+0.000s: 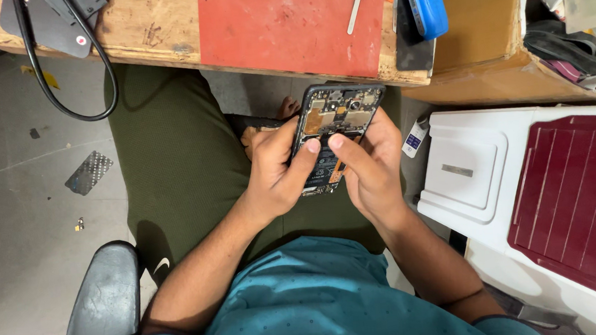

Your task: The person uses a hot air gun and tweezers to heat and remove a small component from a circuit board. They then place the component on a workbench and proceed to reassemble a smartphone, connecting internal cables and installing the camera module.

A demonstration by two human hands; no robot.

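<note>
Bench: wooden workbench (148, 24) with red mat (288, 21).
Left hand (277, 172): grasping opened phone (334, 133).
Right hand (371, 166): grasping phone, thumb on it.

A small repair workshop: a worn wooden workbench (155, 30) carries a red work mat (288, 25), tweezers (356, 2) and a black cable (61, 79).
</note>
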